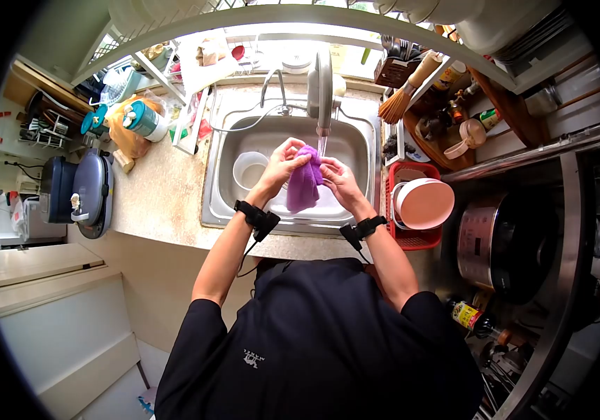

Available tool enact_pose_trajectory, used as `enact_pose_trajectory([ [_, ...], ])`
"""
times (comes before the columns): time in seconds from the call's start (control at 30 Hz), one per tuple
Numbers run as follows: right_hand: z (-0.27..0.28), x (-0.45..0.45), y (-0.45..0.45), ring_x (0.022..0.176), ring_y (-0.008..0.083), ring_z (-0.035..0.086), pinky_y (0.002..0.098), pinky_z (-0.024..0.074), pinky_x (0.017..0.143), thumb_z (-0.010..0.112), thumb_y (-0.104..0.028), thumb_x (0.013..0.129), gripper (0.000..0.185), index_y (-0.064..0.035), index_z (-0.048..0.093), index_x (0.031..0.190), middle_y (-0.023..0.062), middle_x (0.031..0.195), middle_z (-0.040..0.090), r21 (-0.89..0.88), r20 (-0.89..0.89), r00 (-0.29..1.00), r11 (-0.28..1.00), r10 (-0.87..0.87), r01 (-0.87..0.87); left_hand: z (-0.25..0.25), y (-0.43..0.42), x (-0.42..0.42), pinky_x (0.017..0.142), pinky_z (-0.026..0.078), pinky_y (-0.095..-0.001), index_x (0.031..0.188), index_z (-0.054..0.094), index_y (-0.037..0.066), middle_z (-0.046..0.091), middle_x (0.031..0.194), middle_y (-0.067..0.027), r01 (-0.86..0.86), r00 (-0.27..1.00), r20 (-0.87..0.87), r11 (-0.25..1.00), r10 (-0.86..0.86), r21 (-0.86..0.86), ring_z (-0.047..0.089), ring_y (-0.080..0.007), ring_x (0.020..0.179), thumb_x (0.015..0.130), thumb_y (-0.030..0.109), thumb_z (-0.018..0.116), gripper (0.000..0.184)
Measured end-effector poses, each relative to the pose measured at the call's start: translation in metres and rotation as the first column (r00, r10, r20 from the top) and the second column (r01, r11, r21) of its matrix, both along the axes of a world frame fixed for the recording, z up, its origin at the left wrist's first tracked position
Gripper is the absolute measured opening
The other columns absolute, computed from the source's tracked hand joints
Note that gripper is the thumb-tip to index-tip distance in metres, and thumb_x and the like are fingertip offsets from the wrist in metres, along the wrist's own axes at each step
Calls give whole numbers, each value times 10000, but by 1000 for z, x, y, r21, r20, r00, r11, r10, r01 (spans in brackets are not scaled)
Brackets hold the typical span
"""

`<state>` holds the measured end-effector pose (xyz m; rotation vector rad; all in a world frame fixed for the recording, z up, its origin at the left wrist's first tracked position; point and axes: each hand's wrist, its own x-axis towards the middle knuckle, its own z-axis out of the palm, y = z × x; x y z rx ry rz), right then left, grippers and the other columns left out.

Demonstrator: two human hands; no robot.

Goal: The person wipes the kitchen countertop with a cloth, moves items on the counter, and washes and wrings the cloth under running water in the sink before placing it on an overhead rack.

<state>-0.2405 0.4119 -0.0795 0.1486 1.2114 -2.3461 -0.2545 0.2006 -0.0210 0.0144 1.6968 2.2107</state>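
Observation:
A purple cloth (304, 187) hangs bunched between my hands over the steel sink (219, 157). My left hand (282, 164) pinches its upper left part, and my right hand (339, 182) grips the right edge with bent fingers. Just above the cloth is the faucet (321, 87), with a thin stream of water coming down beside my right fingers. A translucent white container (249, 170) sits in the basin, left of my left hand. Both wrists wear black strapped devices.
Right of the sink, a red basket (424, 240) holds a pinkish-white bucket (427, 203). A whisk brush (401, 98) hangs at the rack. On the left counter stand a round appliance (92, 189) and a teal-lidded jar (144, 120). A rice cooker (485, 241) is at far right.

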Motion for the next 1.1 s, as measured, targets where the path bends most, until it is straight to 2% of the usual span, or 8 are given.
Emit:
enact_pose_trajectory([
  [0.23, 14, -10, 8, 936, 113, 658, 262, 529, 879, 632, 79, 926, 186, -25, 685, 1071, 34, 1003, 707, 272, -356, 887, 876, -293, 399, -15, -7, 0, 698, 417, -230, 956, 503, 127, 540, 887, 54, 151, 988, 32, 966, -148, -208, 494, -46, 804, 900, 177, 818, 323],
  [0.5, 70, -12, 22, 1023, 136, 683, 260, 529, 936, 500, 114, 945, 327, 25, 719, 1169, 95, 1152, 740, 195, -350, 906, 928, -238, 319, -20, 5, 1, 832, 502, -272, 1244, 596, 36, 685, 1113, -64, 281, 944, 246, 926, -220, -253, 631, -122, 989, 909, 371, 801, 516],
  [0.63, 66, -8, 25, 1049, 161, 687, 275, 520, 977, 481, 122, 938, 340, 32, 703, 1179, 110, 1143, 737, 249, -362, 898, 903, -249, 350, -17, 7, -9, 796, 504, -283, 1086, 692, 32, 697, 950, -20, 232, 972, 80, 871, -220, -432, 630, -105, 885, 914, 360, 769, 378],
  [0.77, 23, -5, 29, 1064, 168, 684, 279, 528, 977, 528, 114, 914, 340, 19, 686, 1199, 91, 1143, 722, 362, -402, 877, 834, -263, 416, -18, 10, -20, 685, 478, -213, 996, 685, 46, 684, 871, 14, 98, 991, -68, 978, -112, -183, 611, -58, 762, 955, 206, 722, 169],
  [0.83, 7, -3, 23, 1184, 211, 636, 319, 507, 1025, 652, 41, 833, 416, -16, 673, 1245, 113, 1256, 666, 624, -556, 826, 609, -92, 489, 3, 21, -16, 713, 494, -218, 1022, 689, 36, 699, 897, 3, 65, 997, -21, 993, -68, -102, 625, -55, 797, 975, 180, 701, 152],
  [0.9, 27, 6, 7, 1371, 332, 440, 475, 341, 1172, 787, -120, 712, 772, -103, 517, 1435, 158, 1453, 515, 786, -585, 805, 310, 96, 535, 6, 32, -17, 740, 508, -223, 1045, 694, 28, 710, 926, -8, 28, 999, -36, 997, -30, -65, 637, -55, 831, 990, 172, 686, 154],
  [0.97, 26, 3, -7, 1338, 345, 475, 471, 375, 1140, 855, -169, 685, 867, -111, 480, 1464, 162, 1425, 542, 735, -667, 714, 339, 211, 587, -11, 40, -21, 766, 518, -230, 1064, 699, 23, 718, 957, -18, -14, 994, -113, 998, 6, -66, 645, -56, 863, 1001, 183, 678, 173],
  [1.1, -5, -14, -39, 1193, 363, 572, 480, 444, 1044, 894, -222, 681, 749, -94, 557, 1339, 155, 1256, 626, 607, -635, 772, 621, 4, 496, -4, 48, -15, 778, 540, -227, 1027, 663, 56, 687, 940, -5, -130, 991, 46, 970, 123, 204, 656, -74, 843, 1028, 165, 621, 116],
])
